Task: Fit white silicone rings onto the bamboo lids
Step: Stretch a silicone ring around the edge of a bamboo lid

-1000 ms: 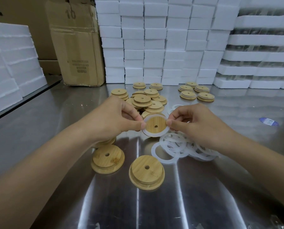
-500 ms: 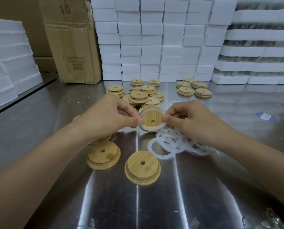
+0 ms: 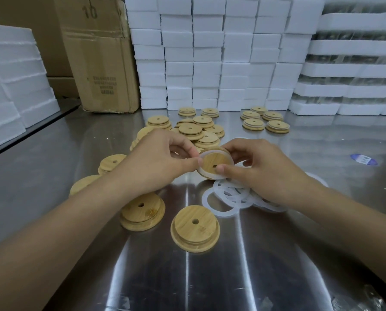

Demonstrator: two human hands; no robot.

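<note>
Bamboo lid [image 3: 217, 161] held tilted above steel table [image 3: 277, 254], just over loose rings [image 3: 228, 198]. Left hand [image 3: 158, 162] and right hand [image 3: 261, 171] pinch its rim, thumbs on white silicone ring [image 3: 207, 175]. Ring likely soft, stretchy (may spring off); lid stiff, light: grip edge, press ring round

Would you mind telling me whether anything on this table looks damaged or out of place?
Of the two nearest bamboo lids, the left lid has a dark mottled blotch beside its hole, while the right lid is evenly coloured. A blue-and-white label also lies alone on the steel table at far right.
</note>
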